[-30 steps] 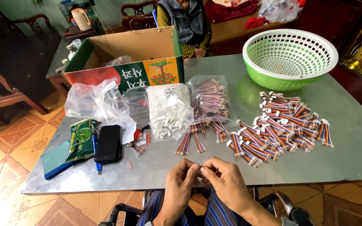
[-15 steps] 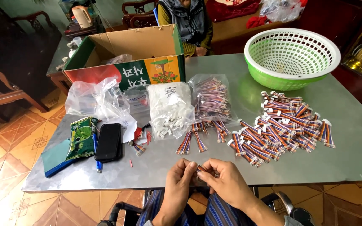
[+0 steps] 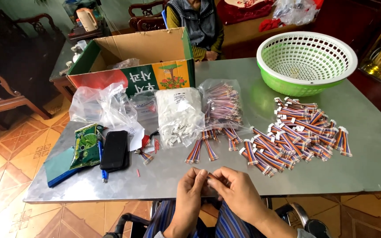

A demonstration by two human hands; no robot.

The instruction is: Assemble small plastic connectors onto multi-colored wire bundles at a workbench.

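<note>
Both hands meet at the near edge of the metal table (image 3: 367, 145), at about 6 o'clock in the head view, and between them sits 1 small striped wire piece (image 3: 209, 176), only its tip visible where the fingertips come together. The left hand (image 3: 190, 194) has its thumb and forefinger pinched shut on that piece; the right hand (image 3: 239, 194) curls in from 3 o'clock with its fingers closed on the same piece, though how much of it lies hidden under the fingers I cannot tell. As I judge it, fine work like this goes best with the piece held close to its end, the 2 pinches near each other so the thin wires do not bend, and the wrists steadied against the table edge. The pile of finished striped cable bundles (image 3: 296, 136) lies at 1 o'clock, the bag of white connectors (image 3: 179, 114) at 12 o'clock, the green basket (image 3: 305, 81) beyond at 1 o'clock, and a black phone (image 3: 114, 150) at 10 o'clock.
</note>
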